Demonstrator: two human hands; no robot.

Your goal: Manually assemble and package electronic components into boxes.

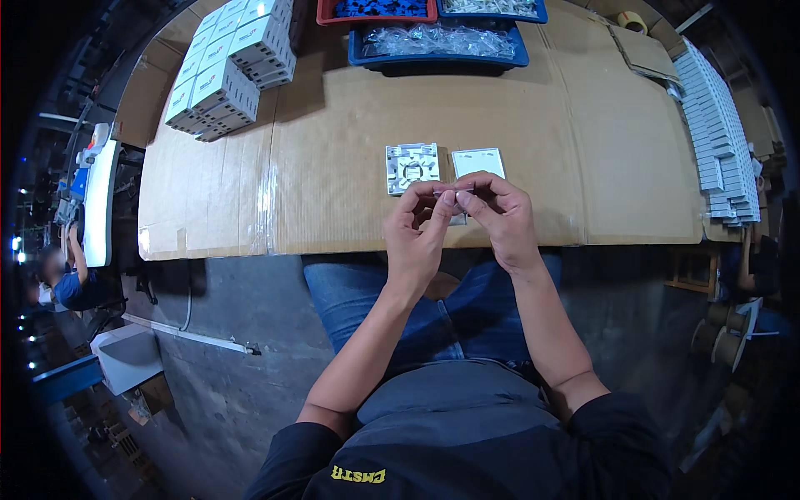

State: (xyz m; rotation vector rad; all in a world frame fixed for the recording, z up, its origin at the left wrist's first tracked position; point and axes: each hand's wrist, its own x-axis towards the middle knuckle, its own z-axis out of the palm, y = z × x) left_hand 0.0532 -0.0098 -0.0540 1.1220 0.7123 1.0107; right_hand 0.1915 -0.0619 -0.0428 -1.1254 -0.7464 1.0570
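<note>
Above the near edge of the cardboard-covered table, my left hand and my right hand meet with thumbs and fingers pinched. Between them is a small clear plastic bag, mostly hidden by the fingers; what it contains cannot be made out. Just beyond my left fingers lies an open white plastic box base with moulded clips and a ring in its middle. A flat white cover lies beside it, its near part hidden behind my right hand.
White boxes are stacked at the far left. At the back, a blue tray holds clear bags, near a red tray of blue parts and another blue tray. White pieces stand stacked at the right, by a tape roll.
</note>
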